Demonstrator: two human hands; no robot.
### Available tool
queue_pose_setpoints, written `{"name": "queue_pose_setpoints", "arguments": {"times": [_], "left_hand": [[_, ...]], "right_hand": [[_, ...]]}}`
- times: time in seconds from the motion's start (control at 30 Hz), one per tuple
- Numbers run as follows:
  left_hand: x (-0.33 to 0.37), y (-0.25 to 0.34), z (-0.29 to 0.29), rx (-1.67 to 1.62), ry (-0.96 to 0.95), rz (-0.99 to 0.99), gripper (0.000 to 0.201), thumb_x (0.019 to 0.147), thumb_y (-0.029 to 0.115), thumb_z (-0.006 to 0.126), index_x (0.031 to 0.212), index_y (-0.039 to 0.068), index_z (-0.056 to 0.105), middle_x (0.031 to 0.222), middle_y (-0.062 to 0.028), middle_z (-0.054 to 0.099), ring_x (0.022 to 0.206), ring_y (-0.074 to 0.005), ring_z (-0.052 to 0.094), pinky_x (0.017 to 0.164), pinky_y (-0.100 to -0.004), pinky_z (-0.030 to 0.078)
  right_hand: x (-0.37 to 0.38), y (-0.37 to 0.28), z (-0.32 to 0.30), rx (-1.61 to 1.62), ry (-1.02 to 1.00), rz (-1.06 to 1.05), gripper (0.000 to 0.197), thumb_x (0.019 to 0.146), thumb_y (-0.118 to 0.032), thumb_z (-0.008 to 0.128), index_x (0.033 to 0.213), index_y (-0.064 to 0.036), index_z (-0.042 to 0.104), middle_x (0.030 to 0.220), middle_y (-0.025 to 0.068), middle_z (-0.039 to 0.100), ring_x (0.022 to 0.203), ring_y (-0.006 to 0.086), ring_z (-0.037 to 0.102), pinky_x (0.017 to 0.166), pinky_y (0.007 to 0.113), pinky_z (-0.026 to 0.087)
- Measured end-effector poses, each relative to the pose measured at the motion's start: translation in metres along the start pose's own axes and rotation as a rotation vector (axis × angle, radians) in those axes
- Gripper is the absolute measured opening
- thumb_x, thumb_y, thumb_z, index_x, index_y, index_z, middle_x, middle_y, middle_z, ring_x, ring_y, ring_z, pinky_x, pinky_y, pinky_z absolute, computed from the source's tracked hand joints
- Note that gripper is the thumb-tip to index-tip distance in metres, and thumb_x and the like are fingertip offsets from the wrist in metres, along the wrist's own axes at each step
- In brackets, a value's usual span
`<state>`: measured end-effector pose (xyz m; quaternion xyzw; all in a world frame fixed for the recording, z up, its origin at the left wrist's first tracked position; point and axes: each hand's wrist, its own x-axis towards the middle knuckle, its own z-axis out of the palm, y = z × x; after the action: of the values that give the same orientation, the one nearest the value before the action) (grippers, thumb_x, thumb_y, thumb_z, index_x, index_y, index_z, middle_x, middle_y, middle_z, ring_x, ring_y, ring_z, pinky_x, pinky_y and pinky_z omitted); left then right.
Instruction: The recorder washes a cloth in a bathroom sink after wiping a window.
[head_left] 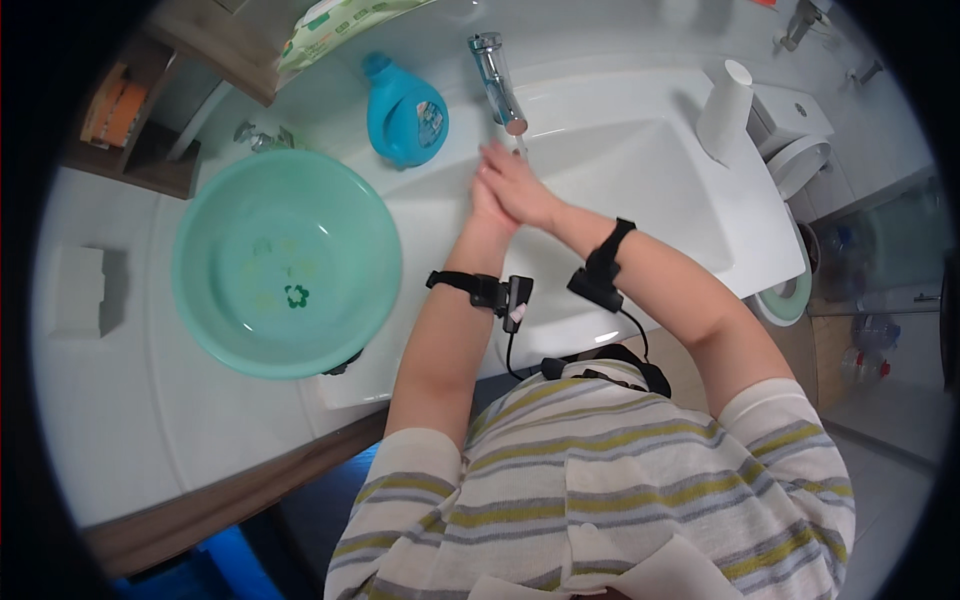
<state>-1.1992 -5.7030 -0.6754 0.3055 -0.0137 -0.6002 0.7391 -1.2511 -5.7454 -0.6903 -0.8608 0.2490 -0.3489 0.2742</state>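
Note:
Over the white washbasin [640,200], my two hands meet just below the chrome tap [497,85]. My right hand [522,188] lies across my left hand [488,205] with its fingers stretched out, slightly blurred. Most of the left hand's fingers are hidden beneath it. A thin stream of water seems to fall from the spout beside the right fingers. Nothing held shows in either hand. Each forearm wears a black strap with a small device and a cable. Left of the tap stands a blue bottle with a handle [405,115].
A large green plastic basin [190,270] sits on the counter at left. A white upright container [725,110] stands on the washbasin's right rim, with a toilet [790,165] beyond. A green-white packet [345,30] lies at the back, near wooden shelving [185,60].

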Motion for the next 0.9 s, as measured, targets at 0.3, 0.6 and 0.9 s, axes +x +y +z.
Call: {"name": "queue_pose_setpoints", "arguments": {"times": [0.3,0.6,0.9], "left_hand": [[-0.008,0.007,0.016,0.034,0.069,-0.003,0.054,0.085,0.047,0.032,0.119,0.005,0.037,0.121,-0.0129,0.043,0.115,-0.0293,0.037,0.096,-0.0461,0.028],[0.007,-0.017,0.01,0.114,-0.174,-0.16,0.05,0.088,0.045,0.024,0.121,0.01,0.037,0.119,-0.0124,0.044,0.112,-0.0301,0.04,0.095,-0.0469,0.029],[0.002,-0.01,0.002,0.093,-0.014,-0.055,0.049,0.087,0.043,0.03,0.119,0.006,0.037,0.116,-0.0115,0.044,0.111,-0.0271,0.04,0.095,-0.0435,0.03]], "right_hand": [[-0.015,0.013,-0.004,0.295,0.019,0.266,0.053,0.082,-0.03,0.04,0.123,0.0033,0.034,0.113,0.0276,0.044,0.104,0.0342,0.044,0.09,0.042,0.032],[0.011,0.038,-0.03,0.357,0.236,0.557,0.048,0.08,-0.028,0.041,0.118,0.0006,0.043,0.121,0.0299,0.037,0.113,0.0399,0.036,0.096,0.042,0.027],[0.011,0.003,-0.021,0.371,-0.038,0.493,0.051,0.082,-0.025,0.046,0.124,0.001,0.034,0.099,0.0178,0.048,0.088,0.0281,0.049,0.079,0.038,0.038]]}}
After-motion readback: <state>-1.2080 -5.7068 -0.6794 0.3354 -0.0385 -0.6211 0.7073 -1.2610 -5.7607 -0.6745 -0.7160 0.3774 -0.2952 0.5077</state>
